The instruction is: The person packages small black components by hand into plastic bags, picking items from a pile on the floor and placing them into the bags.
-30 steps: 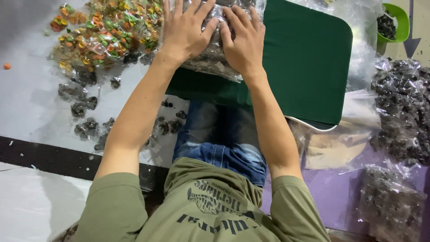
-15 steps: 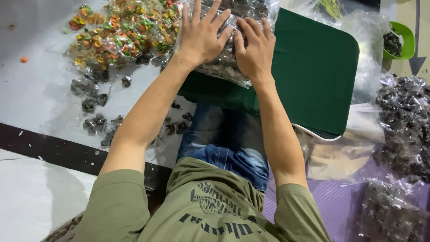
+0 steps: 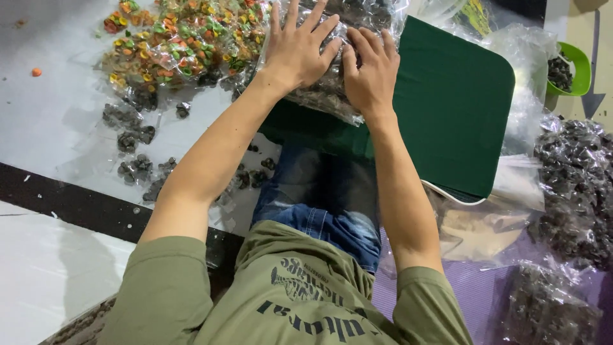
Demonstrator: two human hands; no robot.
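On top of a dark green board point(image 3: 460, 108) that lies across the person's lap, a clear plastic bag point(image 3: 329, 96) filled with small dark pieces sits at the board's far left corner, and both hands press down on it. The left hand point(image 3: 297, 48) lies flat with fingers spread wide over the bag's left part, palm down, gripping nothing; the right hand point(image 3: 370, 67) rests just beside it on the bag's right part, fingers bent and curled slightly into the plastic, the two thumbs near each other. Whether the right fingers pinch the film cannot be told. To the left, on the pale grey floor point(image 3: 57, 115), a heap of small clear packets of orange, green and yellow pieces point(image 3: 185, 38) spreads out, and nearer the person lie scattered small packets of dark pieces point(image 3: 131, 137). At the far right a green bowl point(image 3: 578, 61) holds a little of the same dark stuff, partly behind crumpled clear plastic point(image 3: 520, 83). Below it, large clear bags packed with dark pieces point(image 3: 575, 185) lie on a purple mat point(image 3: 472, 294), with another such bag point(image 3: 543, 306) at the lower right corner. An empty-looking flat clear bag point(image 3: 479, 233) lies between the board and those bags.
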